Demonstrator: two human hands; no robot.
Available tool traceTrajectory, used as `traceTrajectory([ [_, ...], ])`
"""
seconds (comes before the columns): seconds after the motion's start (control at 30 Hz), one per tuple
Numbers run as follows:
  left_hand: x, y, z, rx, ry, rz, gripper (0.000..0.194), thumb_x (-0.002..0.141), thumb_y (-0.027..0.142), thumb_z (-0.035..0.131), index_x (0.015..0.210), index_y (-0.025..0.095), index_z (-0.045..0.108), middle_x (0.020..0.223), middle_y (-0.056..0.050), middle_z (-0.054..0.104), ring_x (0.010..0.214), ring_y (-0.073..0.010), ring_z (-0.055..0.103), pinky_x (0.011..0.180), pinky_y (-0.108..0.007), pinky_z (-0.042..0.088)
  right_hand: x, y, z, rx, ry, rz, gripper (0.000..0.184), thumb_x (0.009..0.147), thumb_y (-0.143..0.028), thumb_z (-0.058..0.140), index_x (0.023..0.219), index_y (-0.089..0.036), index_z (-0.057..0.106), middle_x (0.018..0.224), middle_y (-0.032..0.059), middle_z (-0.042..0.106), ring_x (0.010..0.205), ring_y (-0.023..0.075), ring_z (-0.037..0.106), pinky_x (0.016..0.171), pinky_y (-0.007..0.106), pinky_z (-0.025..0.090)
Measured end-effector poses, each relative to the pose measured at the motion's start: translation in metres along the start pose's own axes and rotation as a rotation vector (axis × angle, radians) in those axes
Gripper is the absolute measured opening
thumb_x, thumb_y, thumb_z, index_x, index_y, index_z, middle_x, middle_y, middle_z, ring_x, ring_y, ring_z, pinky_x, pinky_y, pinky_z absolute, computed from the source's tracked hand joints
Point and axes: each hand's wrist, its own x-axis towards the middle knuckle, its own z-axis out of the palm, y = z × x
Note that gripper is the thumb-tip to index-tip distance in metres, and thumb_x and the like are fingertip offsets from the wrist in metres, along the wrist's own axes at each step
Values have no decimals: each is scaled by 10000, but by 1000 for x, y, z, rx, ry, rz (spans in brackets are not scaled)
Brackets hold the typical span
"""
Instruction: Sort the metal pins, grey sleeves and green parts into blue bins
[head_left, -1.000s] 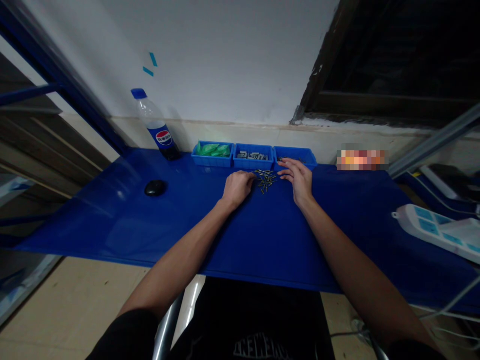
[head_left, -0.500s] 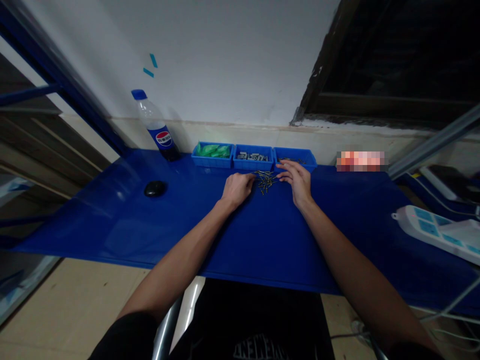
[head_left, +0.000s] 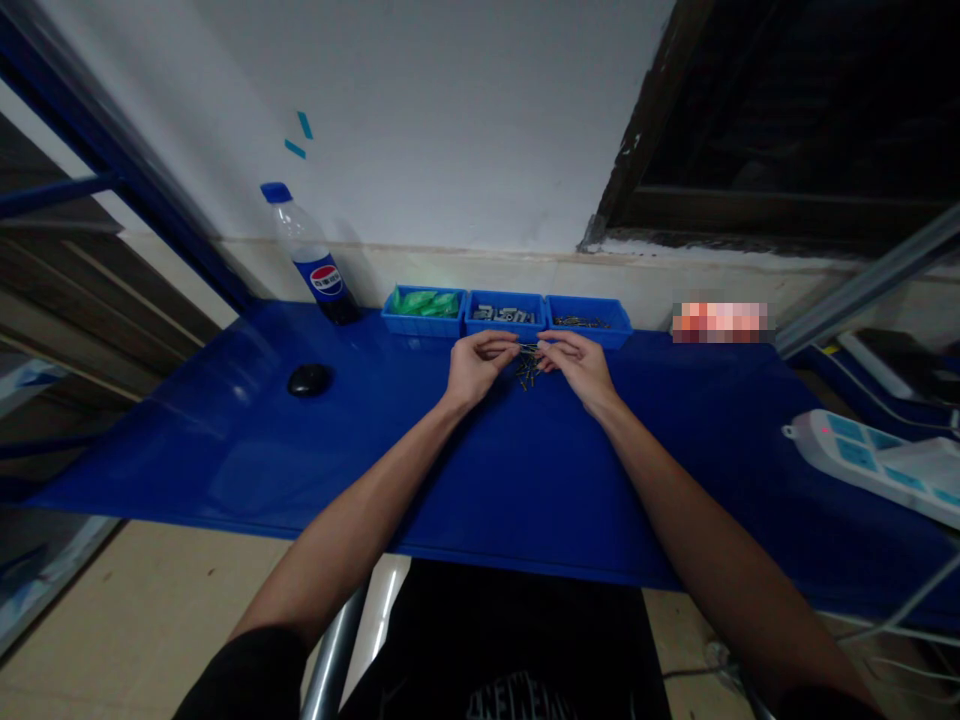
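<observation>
Over the middle of the table, my left hand [head_left: 474, 368] is closed in a pinch on one end of a thin metal screw [head_left: 529, 346]. My right hand [head_left: 581, 368] pinches the other end, its fingertips close to those of the left. Just below the fingertips lies a loose pile of similar dark, brassy screws [head_left: 528, 375], partly covered by the hands. Behind the right hand, a blue bin [head_left: 589, 338] holds more thin metal pieces. The middle blue bin [head_left: 504, 328] contains small grey parts.
A third blue bin [head_left: 424, 326] with green plastic packets stands left in the row against the wall. Farther left are a cola bottle [head_left: 324, 275] and a black mouse [head_left: 308, 379]. A white power strip [head_left: 862, 450] lies at the right on the blue tabletop [head_left: 517, 490].
My right hand has moved left and closed its fingers at the screw beside my left fingertips. My left hand has lifted slightly from the pile.
</observation>
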Motion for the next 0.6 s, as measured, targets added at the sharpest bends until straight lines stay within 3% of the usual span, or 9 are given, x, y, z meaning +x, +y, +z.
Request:
traceTrajectory([
  [0.13,0,0,2,-65,-32,-7,349,778,302,862,1052,116,752,964,-119,819,923,-238,801,931,-395,642,-3,-1,3,84,-55,81,361,660,-468,922,886,-211,809,761,50,793,672,191,727,702,349,582],
  [0.3,-4,4,3,-7,-39,37,263,808,279,831,1011,127,759,939,-110,819,900,-235,802,906,-386,649,-3,1,1,151,-44,146,356,619,-451,947,858,-219,820,768,54,800,690,190,735,733,352,591],
  [0.47,-9,10,1,303,-16,159,135,890,217,744,1003,156,783,996,-92,817,885,-208,791,886,-363,646,0,3,-1,133,-8,131,332,628,-414,935,861,-206,821,764,61,796,693,197,733,766,378,601],
  [0.6,-10,11,-6,694,-70,247,217,935,202,691,1129,179,784,1140,-104,800,1048,-248,763,1002,-411,602,5,5,-5,90,117,9,344,683,-395,890,960,-208,808,924,84,821,865,256,774,918,456,607],
])
